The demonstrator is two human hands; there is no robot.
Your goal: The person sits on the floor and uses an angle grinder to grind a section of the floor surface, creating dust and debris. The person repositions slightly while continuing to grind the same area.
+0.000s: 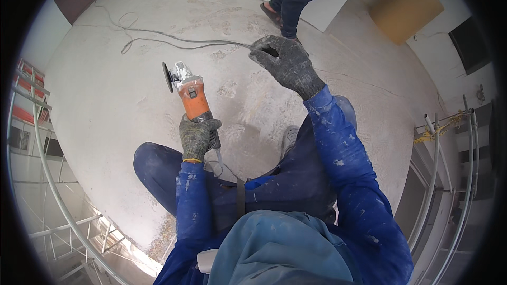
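An orange angle grinder with a dusty metal head is in my left hand, whose gloved fingers wrap around the black rear of its body. The grinder's dark disc faces left, clear of the floor. From the handle's end a cord runs down toward my lap. Farther out to the right, my right hand, in a dusty grey glove, is closed in a pinch. A grey cable reaches its fingertips from the left; the exact grip is partly hidden by the fingers.
The cable lies looped across the dusty, patchy floor. A person in dark trousers stands ahead beside a white wall. A tan cylindrical object is at far right. Metal scaffold frames rise at left and right, beside the floor's edges.
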